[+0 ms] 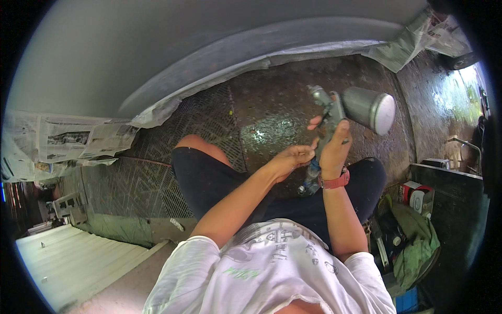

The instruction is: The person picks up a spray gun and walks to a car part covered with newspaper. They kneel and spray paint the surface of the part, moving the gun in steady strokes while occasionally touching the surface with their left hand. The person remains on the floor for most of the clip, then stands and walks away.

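My right hand (334,152), with a red wristband, is wrapped round the handle of a spray gun (328,118). A grey metal cup (366,109) is joined to the gun and lies tilted to the right. The nozzle end points away from me. Just left of the handle, my left hand (292,161) has its thumb and fingers pinched together against the gun; the exact part between them is hidden. Below the grip, a blue and metal fitting (312,178) hangs over my lap.
Ahead curves a large grey vehicle body panel (209,57), its lower edge masked with newspaper (73,137) and pale sheeting. The dark floor (272,123) looks wet. On the right are a green cloth (415,238), a box (417,196) and a dark panel (452,199); corrugated sheet (78,261) lies at left.
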A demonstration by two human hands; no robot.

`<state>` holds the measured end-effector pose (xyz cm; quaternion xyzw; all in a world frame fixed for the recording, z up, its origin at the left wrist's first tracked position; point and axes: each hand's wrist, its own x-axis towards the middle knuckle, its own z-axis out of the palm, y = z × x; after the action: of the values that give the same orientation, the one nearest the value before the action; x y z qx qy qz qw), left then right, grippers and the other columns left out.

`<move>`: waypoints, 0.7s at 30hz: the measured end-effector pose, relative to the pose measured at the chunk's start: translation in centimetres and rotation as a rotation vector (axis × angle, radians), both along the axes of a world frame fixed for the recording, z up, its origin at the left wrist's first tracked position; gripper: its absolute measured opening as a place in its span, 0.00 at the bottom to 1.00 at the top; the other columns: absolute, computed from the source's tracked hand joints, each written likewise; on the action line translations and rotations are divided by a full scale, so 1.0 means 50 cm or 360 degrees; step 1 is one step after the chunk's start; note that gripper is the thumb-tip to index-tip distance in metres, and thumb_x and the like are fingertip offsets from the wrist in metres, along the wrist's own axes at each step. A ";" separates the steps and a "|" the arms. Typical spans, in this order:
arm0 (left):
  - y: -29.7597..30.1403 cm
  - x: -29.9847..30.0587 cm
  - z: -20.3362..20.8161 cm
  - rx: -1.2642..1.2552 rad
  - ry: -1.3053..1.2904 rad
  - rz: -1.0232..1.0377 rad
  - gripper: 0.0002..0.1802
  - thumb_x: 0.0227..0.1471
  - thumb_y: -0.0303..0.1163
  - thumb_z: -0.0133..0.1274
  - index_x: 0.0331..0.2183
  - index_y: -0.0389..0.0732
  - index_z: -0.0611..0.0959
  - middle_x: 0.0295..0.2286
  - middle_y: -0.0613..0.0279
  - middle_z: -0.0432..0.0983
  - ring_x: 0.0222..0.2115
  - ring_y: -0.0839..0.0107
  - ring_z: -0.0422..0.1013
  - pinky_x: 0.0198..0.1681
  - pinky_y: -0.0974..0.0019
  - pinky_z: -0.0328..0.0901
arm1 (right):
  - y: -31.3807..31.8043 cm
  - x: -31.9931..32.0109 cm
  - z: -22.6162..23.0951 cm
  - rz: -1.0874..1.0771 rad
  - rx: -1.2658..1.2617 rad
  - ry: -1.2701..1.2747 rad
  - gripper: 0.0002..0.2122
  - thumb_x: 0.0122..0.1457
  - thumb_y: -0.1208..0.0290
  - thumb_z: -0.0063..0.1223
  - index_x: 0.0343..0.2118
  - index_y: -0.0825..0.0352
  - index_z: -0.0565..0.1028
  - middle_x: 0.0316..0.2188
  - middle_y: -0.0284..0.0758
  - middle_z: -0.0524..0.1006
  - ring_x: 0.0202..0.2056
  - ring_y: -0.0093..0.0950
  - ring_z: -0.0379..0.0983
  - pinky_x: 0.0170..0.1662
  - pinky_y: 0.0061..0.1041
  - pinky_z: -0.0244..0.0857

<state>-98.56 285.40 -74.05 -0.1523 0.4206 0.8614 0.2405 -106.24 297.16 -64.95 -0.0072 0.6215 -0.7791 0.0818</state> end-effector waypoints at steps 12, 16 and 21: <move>-0.056 0.163 0.071 -0.0122 -0.0098 0.0669 0.19 0.69 0.44 0.56 0.54 0.43 0.84 0.47 0.72 0.81 0.49 0.80 0.73 0.59 0.69 0.64 | -0.123 0.043 0.015 0.0861 -0.0225 0.0123 0.26 0.76 0.51 0.41 0.65 0.67 0.74 0.36 0.31 0.82 0.35 0.16 0.75 0.28 0.16 0.66; -0.081 0.157 0.147 -0.0504 0.0073 0.0659 0.19 0.69 0.43 0.57 0.53 0.41 0.84 0.52 0.67 0.81 0.55 0.73 0.74 0.62 0.66 0.65 | -0.094 0.007 0.018 0.0647 -0.0158 0.0001 0.29 0.77 0.47 0.35 0.61 0.68 0.75 0.36 0.34 0.82 0.35 0.21 0.78 0.26 0.19 0.68; -0.211 0.203 0.265 -0.2463 0.0665 0.0062 0.22 0.58 0.39 0.65 0.52 0.43 0.85 0.58 0.58 0.78 0.59 0.57 0.72 0.62 0.53 0.62 | -0.008 -0.067 0.023 0.0152 -0.0183 0.0022 0.32 0.77 0.42 0.30 0.63 0.68 0.72 0.35 0.38 0.82 0.33 0.26 0.80 0.23 0.22 0.67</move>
<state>-88.44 274.86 -60.82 -0.1186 0.9323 0.3401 -0.0323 -109.61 296.76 -63.78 -0.0468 0.5752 -0.8087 0.1140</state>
